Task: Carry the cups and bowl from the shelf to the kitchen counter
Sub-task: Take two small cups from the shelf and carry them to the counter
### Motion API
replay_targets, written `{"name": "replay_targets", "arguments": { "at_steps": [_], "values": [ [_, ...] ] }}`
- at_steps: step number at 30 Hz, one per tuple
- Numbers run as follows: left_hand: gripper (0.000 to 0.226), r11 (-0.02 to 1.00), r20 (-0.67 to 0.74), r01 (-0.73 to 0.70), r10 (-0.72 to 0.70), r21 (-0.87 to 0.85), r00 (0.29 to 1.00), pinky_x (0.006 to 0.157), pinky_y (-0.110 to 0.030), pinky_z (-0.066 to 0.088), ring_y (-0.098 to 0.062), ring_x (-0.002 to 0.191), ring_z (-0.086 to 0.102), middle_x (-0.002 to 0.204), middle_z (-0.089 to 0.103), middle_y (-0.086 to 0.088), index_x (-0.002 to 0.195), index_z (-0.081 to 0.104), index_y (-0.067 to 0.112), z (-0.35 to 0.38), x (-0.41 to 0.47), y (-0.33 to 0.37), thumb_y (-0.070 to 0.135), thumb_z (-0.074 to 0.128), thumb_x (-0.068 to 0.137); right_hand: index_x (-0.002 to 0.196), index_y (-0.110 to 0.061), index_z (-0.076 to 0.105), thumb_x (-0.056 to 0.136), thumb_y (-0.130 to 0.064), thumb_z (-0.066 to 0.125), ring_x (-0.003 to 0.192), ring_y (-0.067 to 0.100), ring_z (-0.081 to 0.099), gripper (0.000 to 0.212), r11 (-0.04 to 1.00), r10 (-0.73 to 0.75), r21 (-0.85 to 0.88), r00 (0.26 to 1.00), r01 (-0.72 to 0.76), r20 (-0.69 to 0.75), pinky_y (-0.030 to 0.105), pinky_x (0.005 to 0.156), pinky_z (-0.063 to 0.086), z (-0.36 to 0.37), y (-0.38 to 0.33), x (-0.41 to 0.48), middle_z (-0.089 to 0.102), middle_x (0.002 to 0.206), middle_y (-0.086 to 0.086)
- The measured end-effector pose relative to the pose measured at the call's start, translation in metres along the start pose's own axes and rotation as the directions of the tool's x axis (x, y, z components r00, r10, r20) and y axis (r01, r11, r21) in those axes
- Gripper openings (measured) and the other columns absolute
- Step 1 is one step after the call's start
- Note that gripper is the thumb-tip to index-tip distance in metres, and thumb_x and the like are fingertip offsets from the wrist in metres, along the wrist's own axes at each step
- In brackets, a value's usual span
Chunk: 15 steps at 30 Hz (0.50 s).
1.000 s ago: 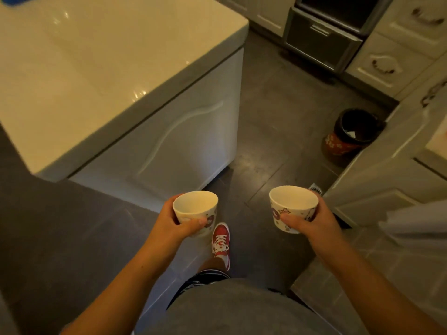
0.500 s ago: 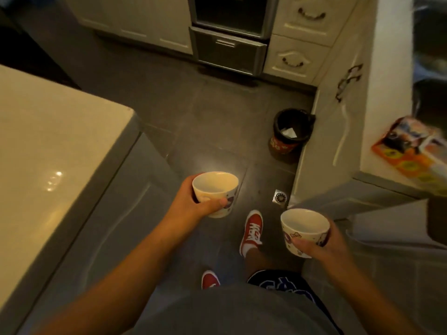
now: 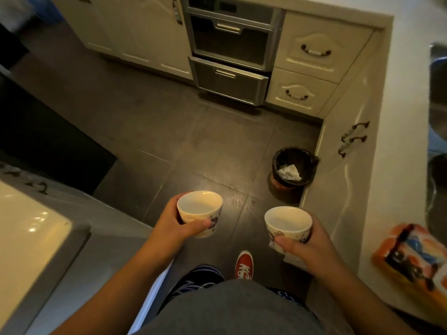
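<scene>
Left hand (image 3: 177,226): closed round a cream cup (image 3: 200,213), thumb across its printed side; cup upright, empty, held in the air above the floor (image 3: 150,122).
Right hand (image 3: 305,240): gripping a second cup (image 3: 287,227) the same way, upright and empty, just beside the front of the right-hand worktop (image 3: 401,146). Prints on both cups too blurred to read.
Bowl: not visible.
Right worktop: pale; a sink (image 3: 438,97) cut off by the right frame edge; near its front edge an orange and blue packet (image 3: 411,256), smeared.
Left worktop (image 3: 26,238): only a pale glossy corner shows.
Floor: dark tiles; a black bin (image 3: 292,170) with crumpled paper inside stands against the right cabinets.
Far side: cream drawers (image 3: 312,54) and steel oven drawers (image 3: 229,56).
Below: grey shirt, one red shoe (image 3: 244,264).
</scene>
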<state>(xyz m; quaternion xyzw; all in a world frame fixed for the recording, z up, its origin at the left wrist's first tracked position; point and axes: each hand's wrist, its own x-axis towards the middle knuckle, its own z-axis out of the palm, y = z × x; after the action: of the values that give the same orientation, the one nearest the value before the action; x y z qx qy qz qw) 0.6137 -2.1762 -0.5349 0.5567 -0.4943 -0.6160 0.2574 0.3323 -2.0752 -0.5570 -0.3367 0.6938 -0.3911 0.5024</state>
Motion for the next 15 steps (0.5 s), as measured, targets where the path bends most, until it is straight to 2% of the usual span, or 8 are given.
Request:
{"name": "replay_targets", "arguments": {
  "at_steps": [3, 6, 8, 10, 11, 15],
  "values": [
    [0.069, 1.000, -0.076, 0.013, -0.014, -0.022, 0.997, 0.070, -0.018, 0.057, -0.014, 0.104, 0.064, 0.118, 0.061, 0.006, 0.120, 0.049, 0.036, -0.016, 0.022, 0.006, 0.039, 0.085, 0.061, 0.113, -0.048, 0.050, 0.041, -0.051, 0.083, 0.100, 0.000, 0.061, 0.079, 1.000, -0.013, 0.015, 0.997, 0.011, 0.082, 0.014, 0.065, 0.055, 0.008, -0.034, 0.052, 0.061, 0.113, -0.017],
    [0.069, 0.998, -0.153, 0.033, -0.042, -0.058, 0.987, 0.068, -0.015, 0.057, -0.009, 0.101, 0.064, 0.116, 0.060, 0.009, 0.116, 0.050, 0.037, -0.031, 0.051, 0.009, 0.041, 0.080, 0.054, 0.105, -0.053, 0.053, 0.034, -0.059, 0.085, 0.100, 0.001, 0.061, 0.078, 1.000, -0.026, 0.016, 0.989, 0.024, 0.147, 0.020, 0.073, 0.055, 0.023, -0.061, 0.107, 0.063, 0.110, -0.019],
    [0.074, 0.995, -0.197, 0.053, -0.069, -0.083, 0.978, 0.070, -0.021, 0.059, -0.014, 0.105, 0.063, 0.118, 0.060, 0.006, 0.119, 0.050, 0.035, -0.044, 0.074, 0.008, 0.043, 0.081, 0.052, 0.101, -0.061, 0.052, 0.034, -0.061, 0.084, 0.098, -0.004, 0.061, 0.075, 0.999, -0.041, -0.013, 0.984, 0.044, 0.171, 0.017, 0.070, 0.055, 0.037, -0.078, 0.145, 0.063, 0.104, -0.027],
    [0.079, 0.991, -0.228, 0.071, -0.096, -0.116, 0.969, 0.078, -0.027, 0.058, -0.022, 0.110, 0.060, 0.121, 0.059, 0.002, 0.121, 0.049, 0.035, -0.057, 0.102, 0.009, 0.046, 0.083, 0.050, 0.094, -0.070, 0.049, 0.035, -0.061, 0.083, 0.094, -0.016, 0.058, 0.068, 0.997, -0.057, -0.033, 0.979, 0.065, 0.194, 0.008, 0.062, 0.052, 0.049, -0.096, 0.181, 0.060, 0.097, -0.039],
    [0.082, 0.988, -0.237, 0.080, -0.110, -0.134, 0.965, 0.082, -0.030, 0.057, -0.024, 0.111, 0.060, 0.122, 0.059, 0.001, 0.120, 0.050, 0.035, -0.063, 0.117, 0.012, 0.049, 0.085, 0.047, 0.094, -0.070, 0.049, 0.036, -0.061, 0.084, 0.095, -0.016, 0.058, 0.068, 0.997, -0.058, -0.031, 0.977, 0.065, 0.205, 0.007, 0.061, 0.051, 0.054, -0.105, 0.199, 0.060, 0.097, -0.040],
    [0.094, 0.982, -0.256, 0.084, -0.126, -0.169, 0.958, 0.085, -0.037, 0.056, -0.026, 0.110, 0.063, 0.120, 0.064, -0.006, 0.116, 0.055, 0.032, -0.081, 0.181, 0.033, 0.059, 0.093, 0.034, 0.109, -0.051, 0.051, 0.040, -0.052, 0.086, 0.101, 0.004, 0.060, 0.077, 0.998, -0.046, -0.026, 0.975, 0.053, 0.215, 0.012, 0.065, 0.054, 0.065, -0.139, 0.256, 0.061, 0.112, -0.018]
  ]
}}
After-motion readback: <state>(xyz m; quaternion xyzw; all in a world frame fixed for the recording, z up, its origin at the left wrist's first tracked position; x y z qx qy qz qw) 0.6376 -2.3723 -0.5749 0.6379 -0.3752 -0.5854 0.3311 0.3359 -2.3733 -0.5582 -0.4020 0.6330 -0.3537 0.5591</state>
